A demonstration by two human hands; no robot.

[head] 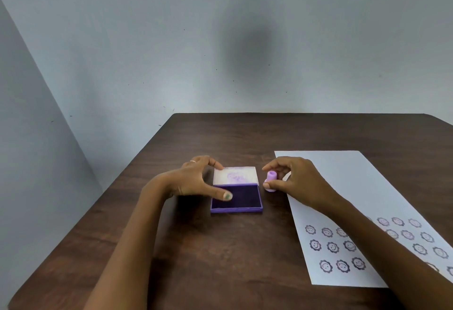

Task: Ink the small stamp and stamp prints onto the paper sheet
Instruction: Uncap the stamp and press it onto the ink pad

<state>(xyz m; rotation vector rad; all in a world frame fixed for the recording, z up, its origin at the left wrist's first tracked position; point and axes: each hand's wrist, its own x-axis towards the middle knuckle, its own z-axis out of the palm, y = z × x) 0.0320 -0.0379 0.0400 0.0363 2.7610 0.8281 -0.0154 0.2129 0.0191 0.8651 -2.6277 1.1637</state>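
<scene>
A purple ink pad (241, 199) lies open in the middle of the table, its pale lid (235, 175) tilted up at the back. My left hand (196, 180) spans it: the fingertips touch the lid's top left corner and the thumb rests on the dark pad's left side. A small lilac stamp (270, 181) stands just right of the pad, pinched between the thumb and fingers of my right hand (296, 182). The white paper sheet (343, 187) lies on the right, with several smiley flower prints (332, 247) on its near part, partly hidden by my right forearm.
The dark wooden table (208, 260) ends at a grey wall at the back and drops off along its left edge. Bare wood lies in front of the ink pad.
</scene>
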